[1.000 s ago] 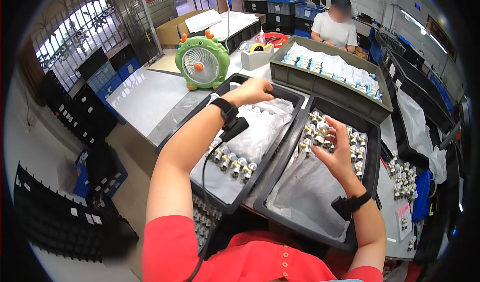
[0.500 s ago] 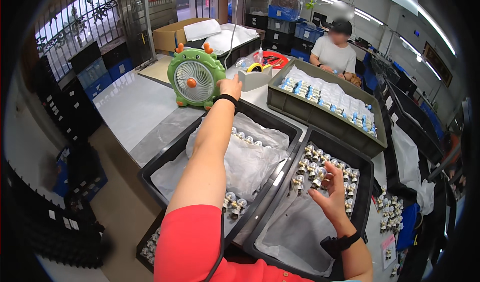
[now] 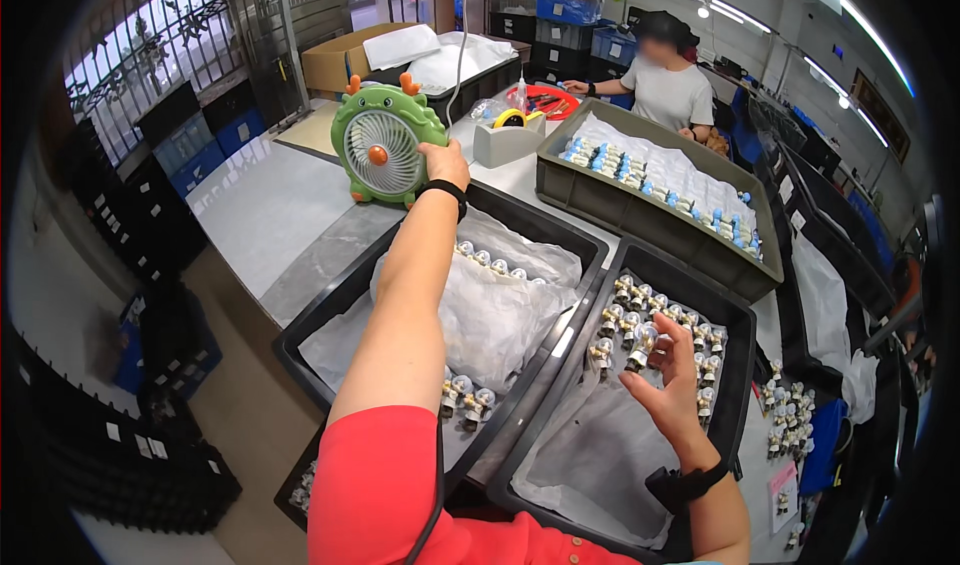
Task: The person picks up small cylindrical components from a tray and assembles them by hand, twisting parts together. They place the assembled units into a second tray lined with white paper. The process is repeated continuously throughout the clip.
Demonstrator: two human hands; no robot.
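My left hand (image 3: 445,165) is stretched forward and grips the right rim of a green animal-shaped desk fan (image 3: 378,155), thumb on the front and fingers partly hidden behind. The fan stands upright on the table, with orange horns and an orange hub. Over the right black tray (image 3: 735,385), my right hand (image 3: 672,385) is curled, with a small clear-domed figurine (image 3: 642,345) between thumb and fingers. Several similar figurines (image 3: 625,290) stand in rows behind it on a grey plastic sheet (image 3: 590,465).
A left black tray (image 3: 300,365) holds plastic sheeting and more figurines. Beyond it stand a grey-green crate (image 3: 650,220) of blue-and-white pieces and a tape dispenser (image 3: 507,140). Loose figurines (image 3: 790,415) lie at right. A co-worker (image 3: 670,95) sits behind the crate.
My left hand has closed on the fan's edge, and the fan has tilted slightly left. My right hand stays over the tray. The co-worker's arm now reaches out to the left.
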